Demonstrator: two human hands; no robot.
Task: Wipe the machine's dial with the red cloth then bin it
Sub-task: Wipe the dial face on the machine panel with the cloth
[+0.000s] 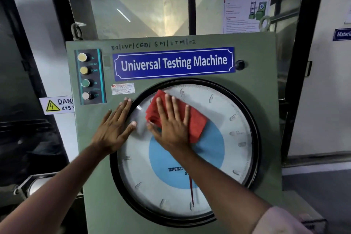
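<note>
So off to the far side of the left hand [114, 129] there's a yellow danger sticker [57, 105], and just above its fingertips sits the push-button strip [89, 77] (up, down, on, off). That left hand holds nothing: it's flat, fingers spread, palm on the green panel [91, 167] with the thumb lapping over the black rim onto the glass. Looks like it's there to brace the person while the other hand scrubs.

Just beside it, the right hand [171, 125] is also splayed flat, not gripping, pressing the folded red cloth [196, 123] against the upper left part of the dial [218, 157]. Open palm makes sense, more pressure over more glass. Above the knuckles is the blue Universal Testing Machine nameplate [173, 62].

Below the right wrist, the red pointer [191, 190] hangs straight down. Most of the face isn't covered yet, I'd guess, and no bin is in view.
</note>
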